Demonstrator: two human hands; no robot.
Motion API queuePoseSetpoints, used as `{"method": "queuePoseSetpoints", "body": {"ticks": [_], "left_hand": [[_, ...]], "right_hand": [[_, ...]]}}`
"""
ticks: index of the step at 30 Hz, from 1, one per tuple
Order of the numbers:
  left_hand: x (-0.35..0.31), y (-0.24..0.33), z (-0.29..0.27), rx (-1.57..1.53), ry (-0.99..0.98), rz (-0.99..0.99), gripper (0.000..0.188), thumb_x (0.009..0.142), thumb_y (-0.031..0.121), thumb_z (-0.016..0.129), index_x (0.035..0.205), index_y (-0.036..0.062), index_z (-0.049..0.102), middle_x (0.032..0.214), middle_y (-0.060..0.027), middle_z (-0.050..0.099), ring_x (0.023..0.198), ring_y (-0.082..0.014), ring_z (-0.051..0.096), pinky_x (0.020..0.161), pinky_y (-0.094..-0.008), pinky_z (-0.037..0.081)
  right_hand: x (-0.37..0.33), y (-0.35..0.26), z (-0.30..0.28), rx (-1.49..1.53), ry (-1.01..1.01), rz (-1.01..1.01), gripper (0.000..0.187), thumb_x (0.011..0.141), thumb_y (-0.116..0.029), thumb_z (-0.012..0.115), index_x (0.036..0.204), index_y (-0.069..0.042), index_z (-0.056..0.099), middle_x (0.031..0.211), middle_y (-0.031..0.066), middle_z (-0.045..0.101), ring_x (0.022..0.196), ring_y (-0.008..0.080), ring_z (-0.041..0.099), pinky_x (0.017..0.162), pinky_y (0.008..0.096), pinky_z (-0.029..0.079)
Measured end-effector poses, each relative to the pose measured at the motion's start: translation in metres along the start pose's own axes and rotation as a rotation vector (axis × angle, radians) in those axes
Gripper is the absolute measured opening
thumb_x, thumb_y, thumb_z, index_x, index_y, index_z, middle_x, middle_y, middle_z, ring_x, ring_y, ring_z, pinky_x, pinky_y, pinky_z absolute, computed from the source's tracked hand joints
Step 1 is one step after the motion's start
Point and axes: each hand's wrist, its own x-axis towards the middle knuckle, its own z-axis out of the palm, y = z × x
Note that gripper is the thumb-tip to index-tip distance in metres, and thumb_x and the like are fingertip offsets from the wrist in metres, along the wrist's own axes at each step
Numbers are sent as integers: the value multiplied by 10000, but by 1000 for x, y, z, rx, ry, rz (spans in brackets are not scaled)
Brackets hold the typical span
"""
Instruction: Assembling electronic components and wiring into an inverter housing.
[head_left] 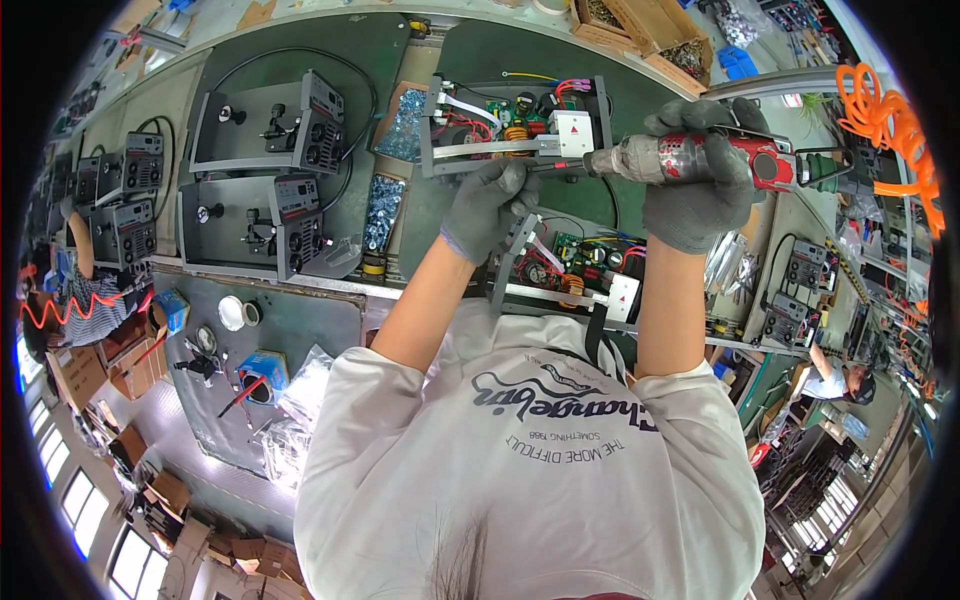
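My right hand [700, 195], in a grey glove, is wrapped round a red and grey power screwdriver [655, 158]. The tool lies sideways, its thin bit [562, 166] pointing left. At the bit's tip, my gloved left hand [490, 208] has its fingers pinched together; what lies between them is hidden. Just beyond the hands stands an open metal chassis [437, 150] with a green circuit board, coloured wires and a white panel [576, 134]. A second, similar open chassis [615, 297] sits closer to me, partly covered by my left hand and body.
Two grey machine housings with fans, one behind the other [255, 130] [245, 228], stand at left. Trays of small screws [402, 122] [383, 212] lie between. An orange coiled hose [885, 120] hangs at right. Other people [95, 290] [835, 383] work at both sides.
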Motion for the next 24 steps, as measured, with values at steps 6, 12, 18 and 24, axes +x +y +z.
{"method": "queuePoseSetpoints", "body": {"ticks": [6, 12, 18, 24], "left_hand": [[9, 8, 5, 857, 296, 242, 362, 982, 378, 588, 1046, 39, 697, 917, -65, 642, 805, -174, 565, 729, -311, 464], [23, 14, -18, 1815, 483, 583, 249, 914, 315, 589, 1062, 169, 726, 1095, -47, 697, 1102, -264, 595, 1040, -452, 370], [24, 11, -23, 1847, 451, 625, 265, 922, 327, 581, 1098, 190, 725, 1097, -21, 694, 1076, -243, 597, 1042, -436, 352], [25, 8, -26, 1863, 433, 633, 266, 925, 324, 576, 1111, 199, 720, 1087, -17, 693, 1068, -243, 600, 1031, -430, 360]], "right_hand": [[8, 12, -13, -86, -36, -116, 471, 779, -101, 559, 1234, 4, 498, 883, 176, 667, 774, 301, 676, 710, 449, 584], [15, 40, -28, -304, -36, -190, 461, 759, 40, 541, 1218, 33, 497, 864, 201, 675, 734, 260, 678, 698, 404, 594], [12, 60, -39, -254, -113, -134, 427, 761, 63, 556, 1185, 34, 520, 920, 195, 683, 761, 253, 686, 700, 390, 600], [10, 62, -31, -222, -100, -78, 338, 763, 95, 549, 1098, 50, 561, 905, 180, 683, 756, 235, 680, 694, 368, 594]]}}
